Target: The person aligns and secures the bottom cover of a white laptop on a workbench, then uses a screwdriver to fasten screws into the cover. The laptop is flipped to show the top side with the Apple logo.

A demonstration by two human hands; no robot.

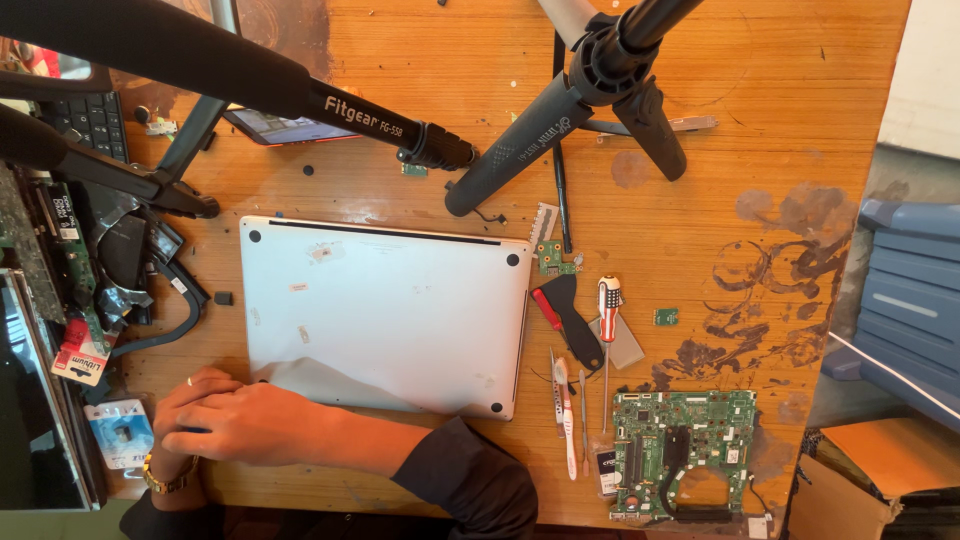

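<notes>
A silver laptop (385, 310) lies upside down on the wooden table (700, 180), bottom cover up. My two hands rest on the table at the laptop's near left corner. My right hand (245, 422), on a dark-sleeved arm reaching in from the lower right, lies across my left hand (190, 392) with its fingers curled together. My left hand is mostly hidden under it. A ringed finger and a gold wristband (165, 480) show. Nothing is visible in either hand.
Black tripod legs (520, 140) cross above the table's far half. A screwdriver (608, 300), a black pry tool (572, 318), tweezers, a brush and a green circuit board (685, 450) lie to the laptop's right. Loose parts, a keyboard (90, 120) and a phone (285, 128) sit left. A blue crate (910, 290) stands beyond the right edge.
</notes>
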